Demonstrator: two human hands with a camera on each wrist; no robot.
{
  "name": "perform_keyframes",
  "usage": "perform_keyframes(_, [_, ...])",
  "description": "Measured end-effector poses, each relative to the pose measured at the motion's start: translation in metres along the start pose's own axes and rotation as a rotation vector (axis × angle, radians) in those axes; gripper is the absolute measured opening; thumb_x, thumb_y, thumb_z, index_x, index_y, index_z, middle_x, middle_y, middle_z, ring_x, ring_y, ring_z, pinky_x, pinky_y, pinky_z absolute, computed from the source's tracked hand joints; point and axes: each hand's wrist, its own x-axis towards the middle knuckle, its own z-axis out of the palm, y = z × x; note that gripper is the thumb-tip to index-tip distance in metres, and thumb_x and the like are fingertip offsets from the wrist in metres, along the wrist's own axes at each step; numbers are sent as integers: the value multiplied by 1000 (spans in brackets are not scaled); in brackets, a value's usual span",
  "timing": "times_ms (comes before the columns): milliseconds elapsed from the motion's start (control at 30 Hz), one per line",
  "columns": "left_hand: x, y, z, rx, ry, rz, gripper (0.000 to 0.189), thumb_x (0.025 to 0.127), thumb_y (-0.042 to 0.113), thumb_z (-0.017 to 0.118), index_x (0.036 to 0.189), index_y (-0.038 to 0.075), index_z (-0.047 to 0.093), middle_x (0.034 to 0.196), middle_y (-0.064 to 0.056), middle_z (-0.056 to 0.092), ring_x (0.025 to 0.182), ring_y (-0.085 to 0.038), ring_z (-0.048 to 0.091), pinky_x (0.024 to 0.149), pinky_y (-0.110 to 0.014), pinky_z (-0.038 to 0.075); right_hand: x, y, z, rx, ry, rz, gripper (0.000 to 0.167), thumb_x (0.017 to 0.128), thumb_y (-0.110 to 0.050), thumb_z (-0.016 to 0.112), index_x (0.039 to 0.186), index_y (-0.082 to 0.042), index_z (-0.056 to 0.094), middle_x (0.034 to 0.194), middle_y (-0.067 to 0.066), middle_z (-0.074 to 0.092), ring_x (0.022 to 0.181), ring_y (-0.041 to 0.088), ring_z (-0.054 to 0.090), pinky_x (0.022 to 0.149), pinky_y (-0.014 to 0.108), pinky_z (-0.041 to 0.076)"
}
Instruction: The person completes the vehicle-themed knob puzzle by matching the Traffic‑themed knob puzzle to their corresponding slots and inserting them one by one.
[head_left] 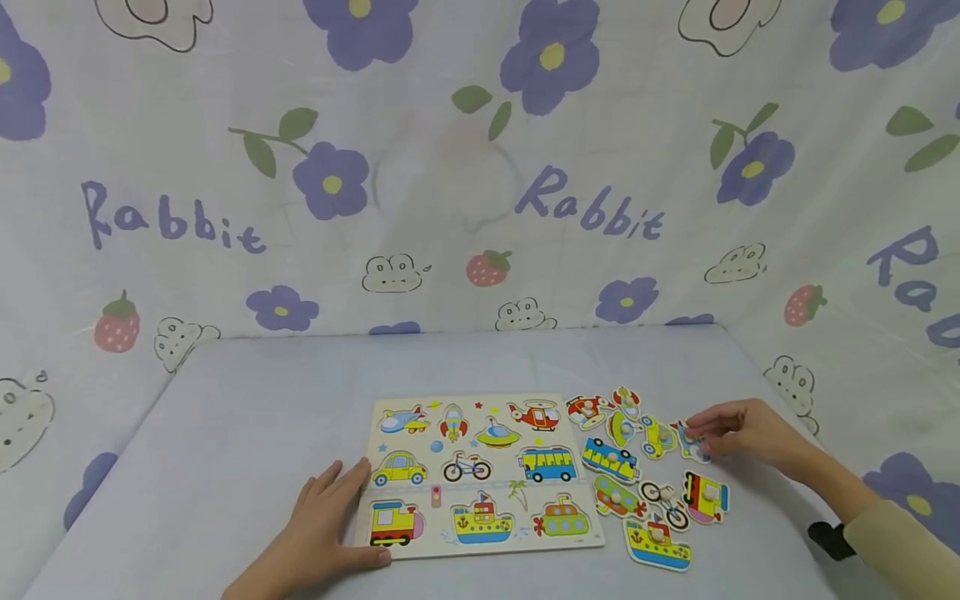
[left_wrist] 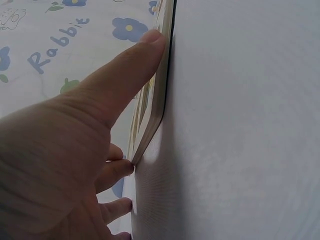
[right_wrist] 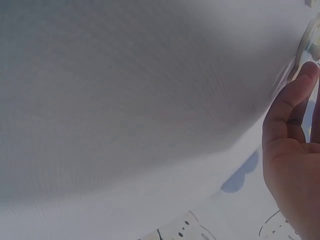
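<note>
A wooden peg puzzle board (head_left: 435, 492) with vehicle pictures lies flat on the table. My left hand (head_left: 322, 521) rests at its left edge, fingers spread. In the left wrist view the thumb (left_wrist: 135, 65) lies along the board's side (left_wrist: 159, 95). To the right of the board my right hand (head_left: 750, 433) pinches a small airplane puzzle piece (head_left: 692, 446) at its top. The fingers partly hide this piece. Close to this hand lie a yellow car piece (head_left: 658, 439) and a red and yellow train piece (head_left: 705, 497).
Several other knobbed pieces lie loosely clustered by the board's right side, including a bus piece (head_left: 611, 460), a bicycle piece (head_left: 666, 503), a submarine piece (head_left: 617, 497) and a ship piece (head_left: 658, 546). A patterned curtain (head_left: 450, 192) stands behind the white-covered table (head_left: 247, 433).
</note>
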Motion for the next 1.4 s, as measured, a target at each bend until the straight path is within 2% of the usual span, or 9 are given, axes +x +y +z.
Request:
perform_keyframes(333, [0,-1,2,-3,-8,-41,119,58,66,85,152,8,38,153,-7,39,144,-37,16,113,-62,9,9,-1,4,23,-23,-8,41,83,-8,79,120,4,66,115,16,69,98,25,68,78,31,58])
perform_keyframes(600, [1,-2,3,-7,-10,-58,120,57,66,85,152,10,38,153,-6,39,144,-37,16,113,-63,11,14,1,3,21,-34,9,38,83,-8,79,117,4,67,112,14,70,97,26,69,80,28,56])
perform_keyframes(1000, [1,-3,3,-22,-18,-80,121,55,69,84,152,12,38,153,-7,39,144,-38,16,111,-66,11,13,1,0,-43,33,29,40,79,-14,84,114,-1,69,104,10,72,91,25,67,75,28,55])
perform_keyframes(1133, [2,-3,3,-17,-18,-67,121,56,68,84,152,11,38,153,-7,39,144,-37,16,113,-63,9,12,-4,-1,-47,48,14,40,79,-13,83,115,0,69,105,11,72,91,25,66,72,30,56])
perform_keyframes(1400, [2,-2,2,-17,-17,-66,120,56,68,84,151,10,40,152,-7,40,144,-38,17,112,-64,9,9,-20,5,-45,67,-1,44,77,-15,85,114,2,68,107,11,71,92,24,66,75,29,56])
